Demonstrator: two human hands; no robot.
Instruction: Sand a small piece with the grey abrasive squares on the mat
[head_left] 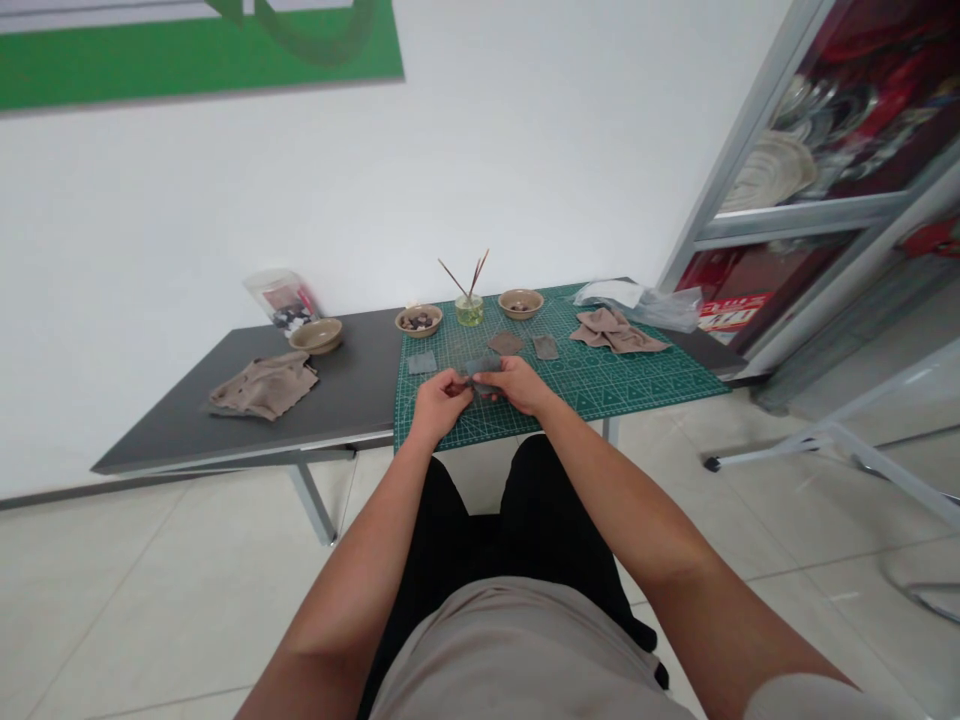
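My left hand and my right hand meet over the green cutting mat, and both pinch a small grey fabric piece between their fingers. Just beyond them on the mat lie a grey-green fabric square, a brown patch and a small grey-brown rectangle.
A glass with sticks stands between two beige bowls. A beige cloth and plastic bag lie at the mat's right. On the dark table are another cloth, a bowl and a packet. A metal shelf stands right.
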